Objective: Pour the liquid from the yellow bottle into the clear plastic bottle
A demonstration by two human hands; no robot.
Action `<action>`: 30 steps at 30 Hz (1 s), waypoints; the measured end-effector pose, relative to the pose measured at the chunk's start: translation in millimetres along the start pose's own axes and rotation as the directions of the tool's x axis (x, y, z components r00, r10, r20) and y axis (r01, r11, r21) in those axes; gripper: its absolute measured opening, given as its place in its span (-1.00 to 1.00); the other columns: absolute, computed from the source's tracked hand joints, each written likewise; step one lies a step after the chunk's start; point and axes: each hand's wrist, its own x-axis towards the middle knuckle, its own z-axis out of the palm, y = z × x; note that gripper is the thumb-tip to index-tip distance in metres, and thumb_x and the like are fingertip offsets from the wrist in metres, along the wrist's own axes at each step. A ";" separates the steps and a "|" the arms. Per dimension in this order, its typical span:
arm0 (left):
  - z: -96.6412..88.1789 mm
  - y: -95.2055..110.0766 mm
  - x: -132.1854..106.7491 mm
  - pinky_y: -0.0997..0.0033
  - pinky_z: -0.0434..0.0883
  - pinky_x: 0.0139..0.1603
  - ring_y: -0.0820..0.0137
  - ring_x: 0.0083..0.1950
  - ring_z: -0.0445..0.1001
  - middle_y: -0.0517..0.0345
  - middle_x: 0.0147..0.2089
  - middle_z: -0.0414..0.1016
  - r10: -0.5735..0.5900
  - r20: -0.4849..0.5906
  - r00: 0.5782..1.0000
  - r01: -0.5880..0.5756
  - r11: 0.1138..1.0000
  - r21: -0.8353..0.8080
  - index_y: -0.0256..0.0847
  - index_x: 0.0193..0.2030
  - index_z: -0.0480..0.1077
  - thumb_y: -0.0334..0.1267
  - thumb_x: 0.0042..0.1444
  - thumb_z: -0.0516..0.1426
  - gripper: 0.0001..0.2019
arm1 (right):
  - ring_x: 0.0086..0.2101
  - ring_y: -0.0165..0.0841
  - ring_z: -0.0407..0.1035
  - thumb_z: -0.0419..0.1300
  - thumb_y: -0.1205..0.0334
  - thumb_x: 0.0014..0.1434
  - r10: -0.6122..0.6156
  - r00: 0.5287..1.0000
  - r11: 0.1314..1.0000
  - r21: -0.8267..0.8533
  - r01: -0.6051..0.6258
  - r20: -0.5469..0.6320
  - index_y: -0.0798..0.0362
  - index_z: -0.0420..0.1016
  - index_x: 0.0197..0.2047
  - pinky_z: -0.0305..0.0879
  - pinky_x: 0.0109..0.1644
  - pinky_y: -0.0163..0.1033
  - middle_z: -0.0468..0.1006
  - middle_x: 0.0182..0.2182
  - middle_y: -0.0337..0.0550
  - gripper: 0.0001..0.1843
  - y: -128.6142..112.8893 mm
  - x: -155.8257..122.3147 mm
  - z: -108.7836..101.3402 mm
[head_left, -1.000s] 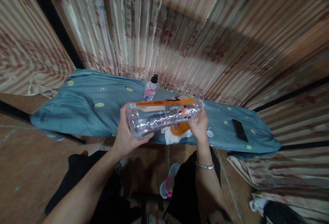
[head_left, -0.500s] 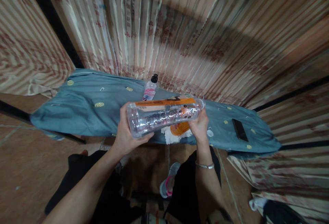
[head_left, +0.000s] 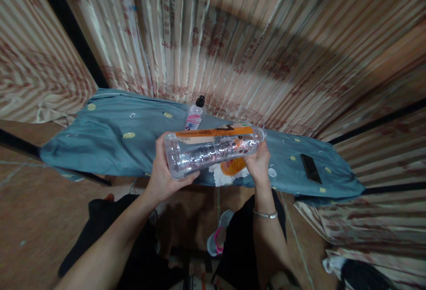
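A large clear plastic bottle [head_left: 206, 150] with an orange-and-cream label lies sideways in the air between my two hands. My left hand [head_left: 168, 174] is closed round its broad base. At the narrower end, my right hand [head_left: 259, 159] grips it near the neck. Beneath the bottle, an orange object [head_left: 233, 166] rests on a white scalloped cloth [head_left: 221, 179], partly hidden. Behind stands a small clear bottle [head_left: 195, 117] with a black pump-style top and a pink pattern. A small white round piece [head_left: 272, 172], perhaps a cap, lies right of my right hand.
A teal cloth with yellow pineapple prints [head_left: 109, 125] covers the narrow table. A black phone [head_left: 311, 168] lies toward its right end. Striped curtains [head_left: 233, 45] hang close behind, and dark metal posts [head_left: 71, 28] frame the sides.
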 end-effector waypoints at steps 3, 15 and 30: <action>0.3 -0.2 -1.4 -0.21 0.68 0.27 -0.06 0.23 0.69 0.01 0.30 0.55 -0.038 0.000 0.999 0.038 0.999 -0.025 0.15 0.52 0.23 0.29 -0.06 0.58 0.08 | 0.01 0.09 0.70 0.33 -0.03 0.06 0.019 1.000 1.000 0.013 -0.019 0.002 -0.03 0.52 0.07 0.65 0.17 0.12 0.79 -0.04 0.11 -0.48 -1.2 0.3 -0.5; 0.5 -0.8 -2.2 -0.37 0.65 0.32 -0.16 0.26 0.68 -0.03 0.29 0.54 -0.081 -0.006 0.997 0.081 0.993 -0.086 0.11 0.51 0.24 0.23 -0.11 0.61 0.10 | 0.07 0.11 0.70 0.35 0.03 0.03 0.029 0.999 0.999 0.043 -0.030 0.012 -0.04 0.50 -0.02 0.63 0.27 0.17 0.79 -0.02 0.13 -0.55 2.9 1.4 -0.1; 2.3 -0.6 -1.3 -0.45 0.61 0.38 -0.17 0.31 0.66 -0.05 0.34 0.54 -0.117 0.007 0.993 0.117 0.989 -0.090 0.10 0.51 0.18 0.20 -0.13 0.63 0.14 | 0.01 0.07 0.69 0.36 0.06 -0.02 0.046 0.999 0.998 0.048 -0.047 0.014 -0.04 0.50 -0.03 0.62 0.21 0.13 0.78 -0.07 0.05 -0.54 1.0 3.5 0.6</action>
